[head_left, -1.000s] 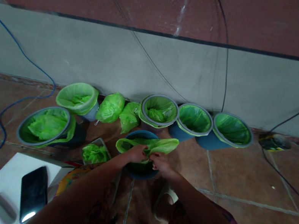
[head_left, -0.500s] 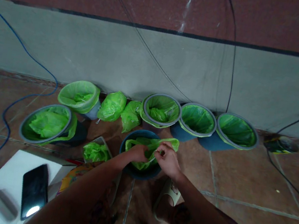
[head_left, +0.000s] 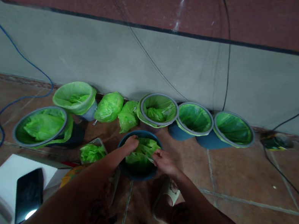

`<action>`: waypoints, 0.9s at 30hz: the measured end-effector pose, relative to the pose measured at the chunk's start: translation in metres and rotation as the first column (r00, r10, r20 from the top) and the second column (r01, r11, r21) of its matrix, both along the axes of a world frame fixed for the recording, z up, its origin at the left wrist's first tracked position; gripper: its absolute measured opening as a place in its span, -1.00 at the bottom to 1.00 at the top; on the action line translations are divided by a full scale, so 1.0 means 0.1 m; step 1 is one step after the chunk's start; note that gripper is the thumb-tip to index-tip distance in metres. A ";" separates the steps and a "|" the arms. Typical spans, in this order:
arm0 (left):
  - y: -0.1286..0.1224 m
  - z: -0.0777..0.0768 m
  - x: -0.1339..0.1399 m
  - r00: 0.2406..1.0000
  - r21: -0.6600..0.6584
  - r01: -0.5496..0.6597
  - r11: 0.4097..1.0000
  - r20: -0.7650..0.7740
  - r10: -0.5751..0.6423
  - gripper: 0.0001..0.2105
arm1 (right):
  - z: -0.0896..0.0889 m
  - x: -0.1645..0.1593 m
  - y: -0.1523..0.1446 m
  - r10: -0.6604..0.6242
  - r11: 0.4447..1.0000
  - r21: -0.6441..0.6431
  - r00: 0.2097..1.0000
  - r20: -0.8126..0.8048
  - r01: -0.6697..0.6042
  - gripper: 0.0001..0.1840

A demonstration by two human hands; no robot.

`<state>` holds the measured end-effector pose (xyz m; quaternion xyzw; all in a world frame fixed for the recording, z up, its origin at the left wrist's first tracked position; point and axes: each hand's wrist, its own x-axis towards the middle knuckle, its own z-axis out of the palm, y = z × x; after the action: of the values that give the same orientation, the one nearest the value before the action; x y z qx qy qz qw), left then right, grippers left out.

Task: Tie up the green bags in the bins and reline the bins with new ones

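Observation:
Between my feet stands a dark blue bin [head_left: 138,176]. A thin green plastic bag [head_left: 143,151] is stretched across its mouth, partly down inside. My left hand [head_left: 131,143] grips the bag at the bin's left rim, its fingers closed. On the right side, my right hand [head_left: 162,160] pinches another part of the same bag near the rim. The bag's lower part lies loosely inside the bin, and its bottom is hidden in shadow.
Lined bins stand along the wall, including a grey-rimmed bin [head_left: 161,95] and a blue bin [head_left: 213,143]. Knotted green bags [head_left: 110,107] sit between them. At left are a tipped bin [head_left: 15,131], a small container [head_left: 92,153] and a phone [head_left: 29,193] on a white box. Cables cross the floor.
My hands have moved apart, the left one up to the bin's left rim. The bag, bunched to the right before, is now spread between them over the bin.

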<state>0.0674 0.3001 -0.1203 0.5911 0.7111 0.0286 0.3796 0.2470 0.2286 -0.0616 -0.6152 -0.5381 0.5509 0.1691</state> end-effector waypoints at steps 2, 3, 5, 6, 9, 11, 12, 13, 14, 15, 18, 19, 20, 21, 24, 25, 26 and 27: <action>0.02 -0.01 -0.01 1.000 -0.017 0.000 1.000 -0.003 0.000 -0.59 | 0.01 0.05 0.04 0.014 0.997 0.076 0.982 0.189 -0.029 -0.80; 0.02 0.00 -0.01 1.000 -0.022 0.014 1.000 -0.010 -0.015 -0.60 | 0.02 0.07 0.05 0.020 0.992 0.114 0.965 0.262 -0.051 -0.81; 0.00 0.02 -0.02 0.997 -0.017 0.068 0.998 -0.045 -0.068 -0.65 | 0.06 0.10 0.07 0.038 0.985 0.143 0.939 0.342 -0.092 -0.83; -0.03 0.03 -0.03 0.992 -0.009 0.103 0.995 -0.072 -0.103 -0.68 | 0.08 0.10 0.07 0.050 0.985 0.135 0.933 0.357 -0.105 -0.83; -0.14 0.05 -0.06 0.964 0.003 0.215 0.976 -0.161 -0.212 -0.63 | 0.15 0.10 0.07 0.083 0.989 0.087 0.929 0.361 -0.122 -0.82; -0.21 0.04 -0.10 0.940 -0.016 0.270 0.963 -0.211 -0.267 -0.62 | 0.17 0.09 0.06 0.093 0.989 0.077 0.928 0.360 -0.129 -0.82; -0.22 0.03 -0.12 0.929 -0.031 0.288 0.957 -0.233 -0.288 -0.64 | 0.16 0.09 0.05 0.097 0.988 0.080 0.928 0.361 -0.134 -0.83; -0.23 0.02 -0.14 0.918 -0.048 0.302 0.952 -0.254 -0.304 -0.66 | 0.15 0.08 0.05 0.101 0.986 0.087 0.926 0.363 -0.142 -0.84; -0.24 0.02 -0.16 0.908 -0.065 0.314 0.947 -0.272 -0.319 -0.69 | 0.14 0.09 0.05 0.103 0.984 0.096 0.925 0.367 -0.148 -0.84; -0.23 0.01 -0.18 0.898 -0.081 0.326 0.942 -0.285 -0.335 -0.71 | 0.12 0.09 0.05 0.104 0.983 0.106 0.924 0.367 -0.153 -0.85; -0.24 0.03 -0.20 0.873 -0.096 0.371 0.923 -0.303 -0.383 -0.73 | 0.08 0.10 0.06 0.099 0.978 0.140 0.933 0.345 -0.156 -0.85; -0.25 0.04 -0.19 0.866 -0.084 0.389 0.917 -0.306 -0.395 -0.70 | 0.07 0.11 0.06 0.094 0.978 0.144 0.938 0.332 -0.149 -0.85; -0.26 0.05 -0.18 0.860 -0.067 0.406 0.911 -0.308 -0.406 -0.65 | 0.07 0.10 0.07 0.090 0.979 0.144 0.943 0.319 -0.142 -0.85; -0.27 0.06 -0.16 0.856 -0.052 0.420 0.906 -0.309 -0.415 -0.60 | 0.06 0.10 0.07 0.088 0.980 0.141 0.948 0.306 -0.137 -0.85; -0.30 0.08 -0.11 0.851 -0.052 0.432 0.900 -0.308 -0.426 -0.63 | 0.06 0.07 0.05 0.096 0.982 0.136 0.965 0.244 -0.132 -0.85; -0.29 0.09 -0.10 0.853 -0.064 0.423 0.904 -0.310 -0.421 -0.69 | 0.06 0.06 0.04 0.099 0.981 0.145 0.972 0.211 -0.131 -0.86; -0.28 0.10 -0.09 0.857 -0.075 0.409 0.909 -0.311 -0.411 -0.74 | 0.06 0.05 0.03 0.103 0.979 0.156 0.980 0.170 -0.130 -0.86; -0.26 0.11 -0.09 0.863 -0.082 0.392 0.916 -0.311 -0.398 -0.76 | 0.06 0.05 0.03 0.109 0.977 0.169 0.986 0.124 -0.129 -0.86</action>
<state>0.0585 0.2742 -0.1096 0.7176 0.6274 -0.1520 0.2613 0.2516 0.2312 -0.0556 -0.5950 -0.6292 0.4743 0.1586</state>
